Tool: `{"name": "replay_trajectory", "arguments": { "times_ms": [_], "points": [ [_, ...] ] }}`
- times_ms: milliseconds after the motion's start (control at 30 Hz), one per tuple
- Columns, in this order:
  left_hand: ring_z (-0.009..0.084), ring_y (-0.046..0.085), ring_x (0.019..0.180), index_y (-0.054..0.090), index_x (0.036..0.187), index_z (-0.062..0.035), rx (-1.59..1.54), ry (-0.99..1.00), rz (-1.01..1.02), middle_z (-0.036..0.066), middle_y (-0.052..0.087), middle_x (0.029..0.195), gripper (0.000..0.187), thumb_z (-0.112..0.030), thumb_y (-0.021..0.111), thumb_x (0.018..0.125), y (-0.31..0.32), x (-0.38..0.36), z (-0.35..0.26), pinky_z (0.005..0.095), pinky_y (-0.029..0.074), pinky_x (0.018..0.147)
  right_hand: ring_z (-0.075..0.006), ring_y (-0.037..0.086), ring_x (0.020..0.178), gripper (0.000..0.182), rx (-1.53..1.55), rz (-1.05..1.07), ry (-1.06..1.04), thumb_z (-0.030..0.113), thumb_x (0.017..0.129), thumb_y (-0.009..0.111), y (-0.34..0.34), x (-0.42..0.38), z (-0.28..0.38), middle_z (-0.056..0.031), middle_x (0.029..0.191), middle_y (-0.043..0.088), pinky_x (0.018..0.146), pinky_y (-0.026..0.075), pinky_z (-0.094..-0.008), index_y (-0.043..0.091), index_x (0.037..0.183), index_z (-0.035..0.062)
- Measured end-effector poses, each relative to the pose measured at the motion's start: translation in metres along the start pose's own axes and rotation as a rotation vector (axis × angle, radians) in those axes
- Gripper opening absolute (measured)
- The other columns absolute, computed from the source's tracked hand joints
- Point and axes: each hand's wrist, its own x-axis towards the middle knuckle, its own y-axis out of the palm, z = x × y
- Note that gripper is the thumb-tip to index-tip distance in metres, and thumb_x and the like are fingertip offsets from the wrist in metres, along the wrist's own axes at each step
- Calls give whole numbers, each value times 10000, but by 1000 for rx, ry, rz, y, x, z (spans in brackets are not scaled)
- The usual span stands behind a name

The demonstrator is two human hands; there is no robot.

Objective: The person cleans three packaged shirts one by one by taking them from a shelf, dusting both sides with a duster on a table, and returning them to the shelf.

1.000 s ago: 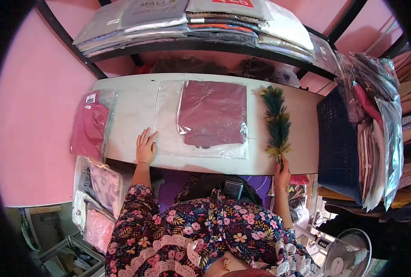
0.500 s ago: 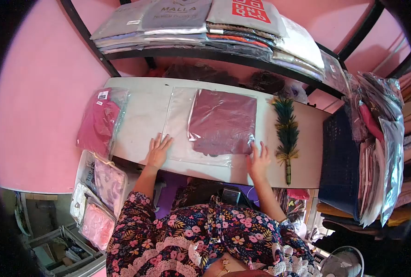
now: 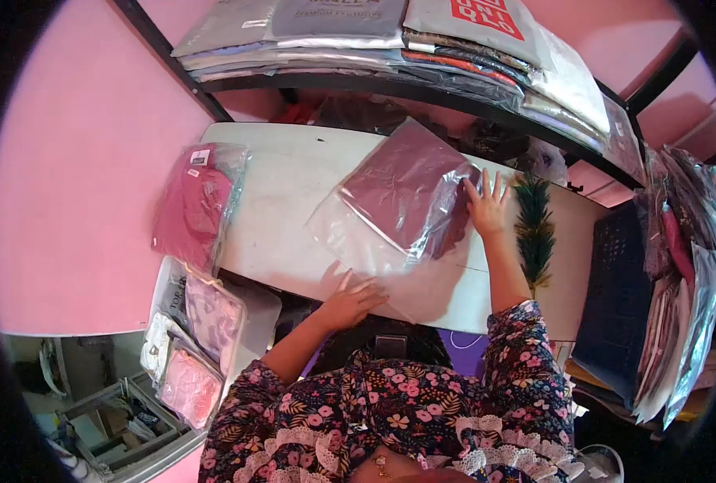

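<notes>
A folded maroon garment [image 3: 410,189] lies in a clear plastic bag [image 3: 338,229] on the white table [image 3: 277,193]. The bag sits turned at an angle, one corner pointing to the back. At its right edge, my right hand [image 3: 488,208] touches the plastic with fingers spread. My left hand [image 3: 354,300] rests at the table's front edge, by the loose near end of the bag. Its fingers are stretched out and hold nothing that I can see.
A bagged pink garment [image 3: 197,201] lies at the table's left end. A green feathery duster [image 3: 533,229] is right of my right hand, beside a dark blue crate [image 3: 615,282]. Above the back edge, a black shelf [image 3: 374,87] carries stacked bagged clothes.
The bagged garment has turned from straight to slanted on the table. My right hand has moved up and right along with it; my left hand has moved right and nearer the front edge.
</notes>
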Motion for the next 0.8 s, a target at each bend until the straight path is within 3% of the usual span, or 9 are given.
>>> {"name": "replay_trajectory", "arguments": {
  "times_ms": [67,100,167,333,400,500,600,733,800],
  "points": [
    [297,355,1295,556,1225,-194,74,-23,-196,51,492,1295,539,-73,584,701,-18,17,10,625,124,1067,-413,261,1317,511,44,-152,53,162,789,623,-10,9,8,-148,1402,361,1006,271,-611,489,1280,213],
    [289,349,1300,552,1223,-161,137,-141,-223,82,463,1318,536,-13,537,708,-32,23,15,578,144,1084,-408,418,1188,375,135,-249,-26,131,795,594,-17,0,16,-149,1266,492,968,331,-575,559,1168,117],
    [276,353,1298,554,1222,-161,193,-191,-265,83,459,1321,536,-16,538,705,-49,25,40,559,162,1088,-339,526,1007,329,459,-266,-141,4,717,586,-19,-33,33,-152,1101,565,865,435,-430,616,1041,55],
    [271,353,1289,554,1216,-138,332,-197,-268,86,461,1304,546,3,525,689,-68,12,108,485,233,1091,-314,532,1042,412,563,-21,-273,13,678,588,-38,-130,59,-91,1129,586,892,434,-401,619,1084,77],
    [273,364,1269,548,1215,-121,133,-235,-125,82,459,1293,573,13,536,658,-77,14,115,421,287,1073,-316,473,1162,479,606,54,-369,76,695,606,-47,-149,60,-72,1213,548,973,384,-451,587,1172,119],
    [272,375,1253,535,1223,-128,191,-167,-87,81,459,1286,604,-9,577,632,-93,13,107,395,317,1049,-308,387,1269,525,458,201,-346,152,711,626,-61,-162,70,-64,1300,489,1028,309,-527,549,1231,160],
    [290,378,1237,542,1208,-124,157,-137,-38,82,457,1284,608,-57,606,607,-103,16,108,472,283,1043,-310,344,1308,530,504,181,-341,190,717,638,-44,-162,76,-61,1346,447,1039,259,-581,539,1238,181],
    [289,367,1249,524,1228,-133,304,-40,-43,86,449,1292,615,-120,642,625,-112,18,112,462,275,1042,-287,455,1229,383,660,110,-328,118,759,596,-6,-158,66,-85,1228,556,1039,323,-481,578,1141,140],
    [291,362,1256,497,1256,-135,223,25,-36,102,433,1308,641,-184,680,643,-115,20,112,464,288,1036,-349,617,907,234,892,-44,-1,38,822,539,-3,-158,71,-139,958,636,768,504,-378,581,1050,72]
  ]
}}
